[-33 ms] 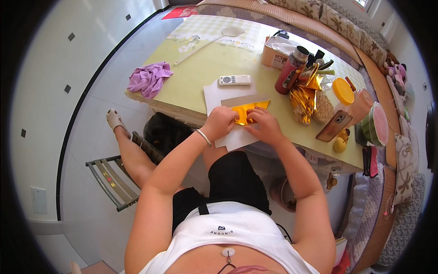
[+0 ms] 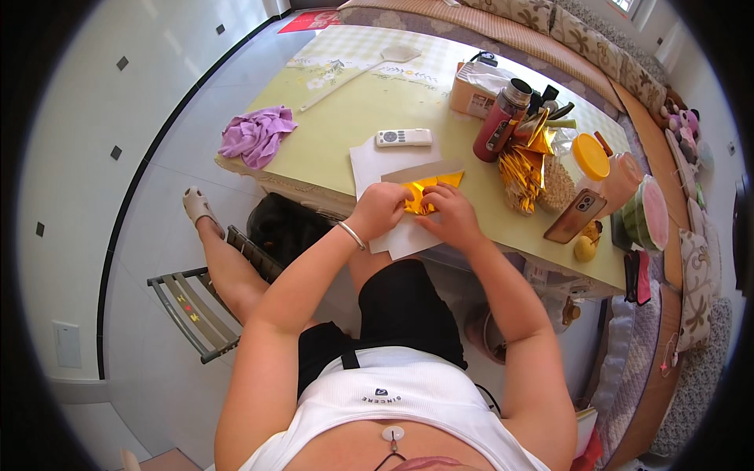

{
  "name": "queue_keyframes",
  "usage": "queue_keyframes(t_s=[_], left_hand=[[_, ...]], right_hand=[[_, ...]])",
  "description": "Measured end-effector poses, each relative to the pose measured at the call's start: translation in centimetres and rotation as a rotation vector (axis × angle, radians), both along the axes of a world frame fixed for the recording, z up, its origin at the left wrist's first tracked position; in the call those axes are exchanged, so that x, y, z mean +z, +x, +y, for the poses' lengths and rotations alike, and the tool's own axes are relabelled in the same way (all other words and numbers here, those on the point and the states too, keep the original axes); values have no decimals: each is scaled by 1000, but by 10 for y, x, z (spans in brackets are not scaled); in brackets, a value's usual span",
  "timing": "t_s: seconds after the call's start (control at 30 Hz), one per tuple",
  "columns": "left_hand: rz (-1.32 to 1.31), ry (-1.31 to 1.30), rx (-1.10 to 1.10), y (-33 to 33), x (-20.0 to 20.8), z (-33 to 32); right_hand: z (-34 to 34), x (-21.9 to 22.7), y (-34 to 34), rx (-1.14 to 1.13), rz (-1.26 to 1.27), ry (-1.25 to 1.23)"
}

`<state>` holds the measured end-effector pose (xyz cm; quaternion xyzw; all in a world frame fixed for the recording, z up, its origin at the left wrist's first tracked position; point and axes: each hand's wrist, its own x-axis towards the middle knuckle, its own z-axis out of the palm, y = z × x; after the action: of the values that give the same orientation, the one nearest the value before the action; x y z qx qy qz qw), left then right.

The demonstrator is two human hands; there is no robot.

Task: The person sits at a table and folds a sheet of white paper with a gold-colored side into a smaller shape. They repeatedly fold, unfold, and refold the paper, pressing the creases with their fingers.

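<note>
A sheet of shiny gold foil paper (image 2: 444, 181) lies near the table's front edge, creased where my fingers meet it. My left hand (image 2: 380, 209) pinches its left part between curled fingers. From the right, my right hand (image 2: 452, 213) bends over the foil with its fingertips closed on the creased part. Both hands rest above white paper sheets (image 2: 365, 165) that stick out past the table edge. The foil's underside and parts of the fingertips are hidden.
Behind the paper lies a white remote control (image 2: 404, 138). A bundle of folded gold foil (image 2: 521, 177), a red thermos (image 2: 499, 125), a yellow-lidded jar (image 2: 589, 157) and a phone (image 2: 575, 216) stand to the right. A purple cloth (image 2: 258, 135) and a fly swatter (image 2: 361, 71) lie further left.
My right hand has shifted very slightly to the left, toward my left hand, and the foil's right end has moved a little with it.
</note>
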<state>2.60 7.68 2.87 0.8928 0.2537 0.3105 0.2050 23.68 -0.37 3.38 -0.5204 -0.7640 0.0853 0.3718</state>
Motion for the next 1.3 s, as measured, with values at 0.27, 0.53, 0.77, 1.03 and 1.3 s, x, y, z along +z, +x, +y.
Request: queue_keyframes(t_s=[0.27, 0.53, 0.77, 1.03, 1.3], left_hand=[[-97, -185, 182, -12, -4, 14], [-67, -82, 405, 1, -17, 16], [53, 125, 499, 8, -17, 13], [245, 321, 90, 4, -6, -5], [285, 69, 339, 24, 8, 0]], right_hand=[[11, -26, -24, -286, 105, 73], [14, -31, -29, -413, -2, 51], [16, -35, -28, -325, -213, 228], [21, -41, -31, -368, -258, 213], [16, -42, -20, -322, -232, 136]])
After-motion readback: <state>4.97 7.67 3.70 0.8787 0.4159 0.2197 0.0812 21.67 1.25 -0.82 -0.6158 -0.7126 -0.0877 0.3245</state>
